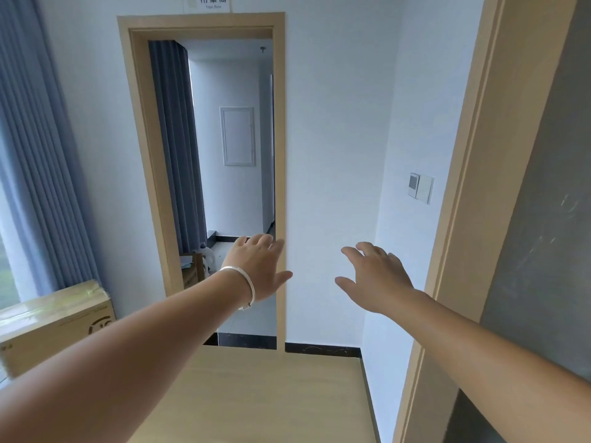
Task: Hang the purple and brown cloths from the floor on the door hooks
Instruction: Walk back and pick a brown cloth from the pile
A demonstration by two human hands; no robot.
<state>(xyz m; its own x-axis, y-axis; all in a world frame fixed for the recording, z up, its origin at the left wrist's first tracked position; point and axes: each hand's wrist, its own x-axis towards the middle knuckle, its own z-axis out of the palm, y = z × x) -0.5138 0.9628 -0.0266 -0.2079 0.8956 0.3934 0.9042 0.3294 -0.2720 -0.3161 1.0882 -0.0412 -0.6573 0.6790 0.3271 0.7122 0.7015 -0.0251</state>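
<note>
head-worn view, facing doorway (211, 187), near arms

The doorway (220, 187) stands ahead. Left of it hangs a curtain (38, 155), with a box (54, 318) below that. Above the doorway sits a sign (208, 2). Right of the doorway, on the side wall, is a switch (421, 188), and further right a door (537, 251). Before the doorway reach the left hand (257, 266) and right hand (377, 276), apart, over the floor (271, 394).
</note>
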